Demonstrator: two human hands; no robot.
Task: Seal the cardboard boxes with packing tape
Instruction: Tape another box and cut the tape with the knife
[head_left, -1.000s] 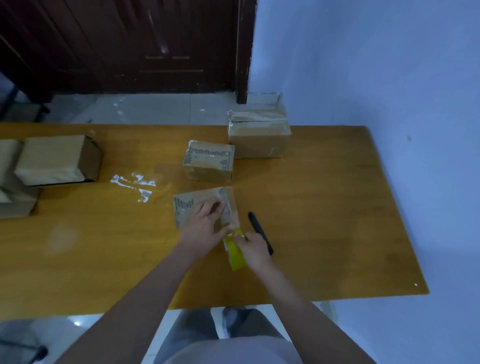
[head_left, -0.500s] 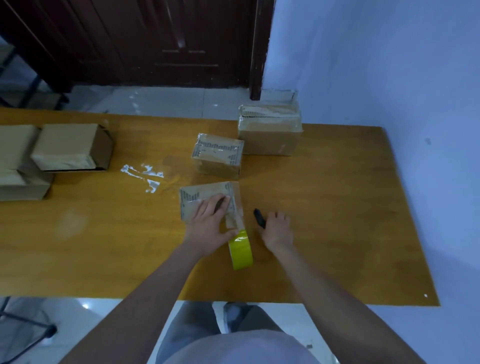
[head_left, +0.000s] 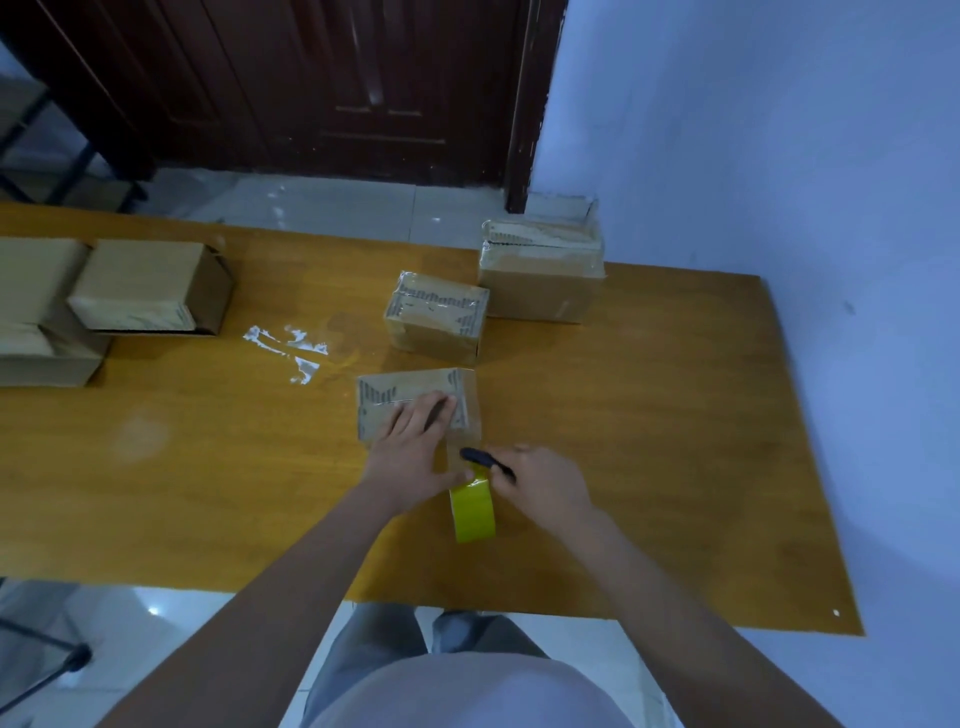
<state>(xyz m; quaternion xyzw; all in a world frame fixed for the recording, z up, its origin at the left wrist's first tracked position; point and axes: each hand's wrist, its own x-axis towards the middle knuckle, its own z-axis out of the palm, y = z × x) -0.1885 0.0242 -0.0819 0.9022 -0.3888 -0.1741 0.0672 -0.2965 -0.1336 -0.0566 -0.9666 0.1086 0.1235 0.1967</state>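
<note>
The small cardboard box (head_left: 415, 402) being sealed sits near the front middle of the wooden table (head_left: 649, 441). The left hand (head_left: 415, 447) lies flat on its top with fingers straight, pressing it down, thumb stretched toward the tape. From the box's near right corner a strip of clear tape runs toward the person to the yellow tape roll (head_left: 471, 512), which stands on edge just in front of the box, between the two hands. The right hand (head_left: 545, 480) grips a dark cutter (head_left: 485, 461), probably a utility knife though the blade is too small to make out. Its tip points left, across the strip.

That crossing is what the next move turns on: the strip's long axis runs from box to roll, toward the body, and the cutter lies roughly square to it, tip at the stretch just beyond the roll. The right hand is the nearer one to cut; the left only needs to keep the box pinned.

Two taped boxes (head_left: 439, 322) stand farther back.
</note>
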